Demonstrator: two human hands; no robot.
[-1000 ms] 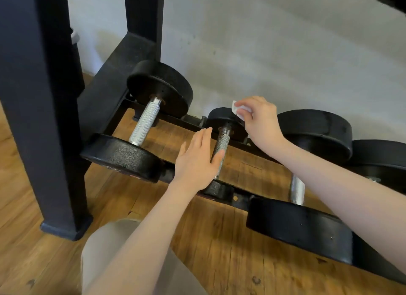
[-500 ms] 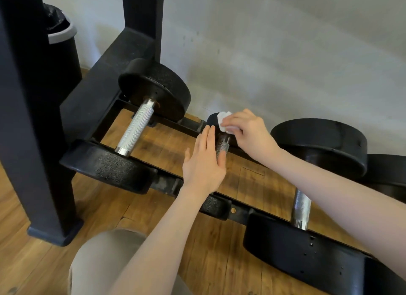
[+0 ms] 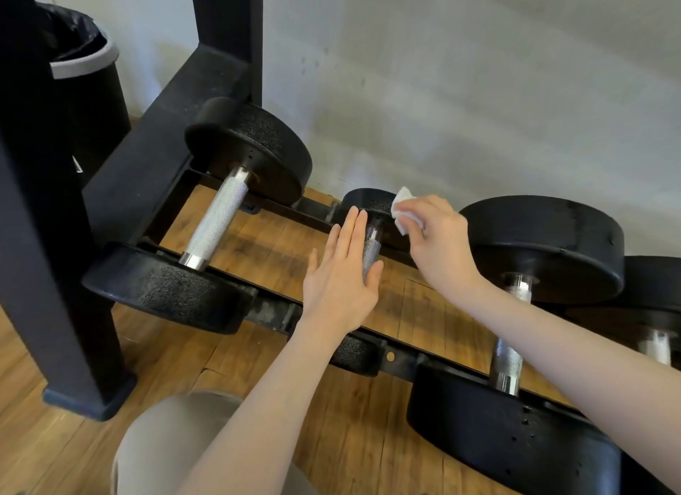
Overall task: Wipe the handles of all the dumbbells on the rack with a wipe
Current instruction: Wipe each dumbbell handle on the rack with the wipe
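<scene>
Left hand: my left hand (image 3: 341, 273) lies flat, fingers straight, against the small dumbbell's handle (image 3: 370, 251), I judge to stop it rolling.
Right hand: my right hand (image 3: 433, 240) pinches the wipe (image 3: 401, 211) at the handle's far end, beside the rear plate.
Where: small dumbbell sits on the rack (image 3: 400, 362), toward its left end, between two larger dumbbells.
Left to do: the other handles, probably.

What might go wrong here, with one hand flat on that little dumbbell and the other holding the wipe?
1. The small dumbbell sits on two thin rails; the flat left hand only presses on its handle, so it may roll.
2. The right hand pinches the wipe between two heavy weights, so knuckles may knock the big dumbbell.
</scene>
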